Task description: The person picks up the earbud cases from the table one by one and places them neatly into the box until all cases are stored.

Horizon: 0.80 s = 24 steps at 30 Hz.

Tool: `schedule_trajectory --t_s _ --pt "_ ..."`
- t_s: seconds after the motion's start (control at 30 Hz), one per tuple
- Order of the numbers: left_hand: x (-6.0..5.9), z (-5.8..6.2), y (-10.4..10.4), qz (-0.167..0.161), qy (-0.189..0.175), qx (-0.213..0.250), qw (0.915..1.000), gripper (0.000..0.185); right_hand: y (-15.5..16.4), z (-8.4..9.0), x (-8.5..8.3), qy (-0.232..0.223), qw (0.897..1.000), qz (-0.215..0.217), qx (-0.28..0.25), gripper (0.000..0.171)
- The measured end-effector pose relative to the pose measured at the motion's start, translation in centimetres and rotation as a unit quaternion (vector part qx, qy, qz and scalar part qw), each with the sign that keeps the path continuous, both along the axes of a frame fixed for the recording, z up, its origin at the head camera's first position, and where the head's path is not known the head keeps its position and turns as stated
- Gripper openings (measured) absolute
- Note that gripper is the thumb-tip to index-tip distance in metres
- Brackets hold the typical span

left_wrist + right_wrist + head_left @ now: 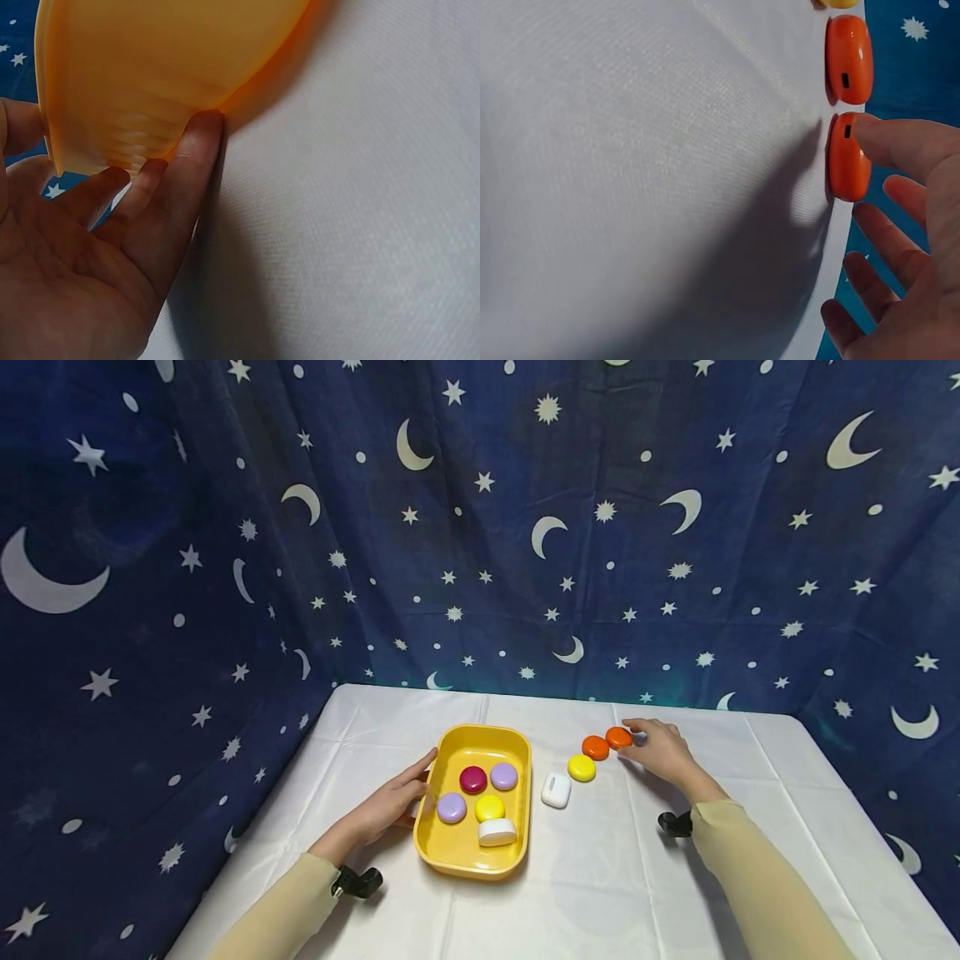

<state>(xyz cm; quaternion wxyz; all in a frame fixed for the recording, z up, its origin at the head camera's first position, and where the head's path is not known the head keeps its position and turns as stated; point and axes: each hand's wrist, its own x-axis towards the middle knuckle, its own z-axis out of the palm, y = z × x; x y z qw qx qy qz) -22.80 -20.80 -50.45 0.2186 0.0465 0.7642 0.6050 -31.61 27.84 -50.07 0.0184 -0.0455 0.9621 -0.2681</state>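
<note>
Orange cases sit in a row right of the yellow tray [517, 760]; the right hand [663, 752] reaches the far orange case [618, 737], fingers loose, thumb touching (no pinch yet). Left hand [393, 806] steadies the tray wall, fingers straight. Next likely needs a closing pinch.

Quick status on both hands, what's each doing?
Left hand: open, fingers against yellow plastic tray.
Right hand: open, fingertip touching round orange case.

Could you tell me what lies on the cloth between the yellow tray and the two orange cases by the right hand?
In the head view, a white case and a yellow case lie between the yellow tray and the orange cases.
</note>
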Motion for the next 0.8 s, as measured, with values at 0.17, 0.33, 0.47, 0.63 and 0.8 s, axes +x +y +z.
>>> schedule_trajectory --t_s 0.17,0.33,0.47,0.63,0.8 --pt "0.0 0.0 -0.1 -0.003 0.003 0.001 1.0000 0.067 -0.1 -0.3 -0.3 -0.018 1.000 -0.014 -0.002 0.071" --pt "-0.1 0.1 -0.1 -0.003 0.000 -0.004 1.0000 0.067 0.0 -0.5 -0.4 -0.025 0.999 -0.027 -0.006 0.073" --pt "-0.1 0.2 0.0 -0.005 0.001 -0.006 1.0000 0.067 -0.1 -0.7 -0.5 -0.023 0.999 -0.035 -0.007 0.073" --pt "0.0 0.2 0.1 -0.002 0.001 -0.001 1.0000 0.067 -0.2 -0.9 -0.6 -0.024 0.999 -0.044 -0.010 0.072" --pt "0.0 0.3 0.1 0.000 0.002 0.000 1.0000 0.066 -0.3 -1.2 -0.7 -0.029 0.998 -0.049 -0.010 0.071"
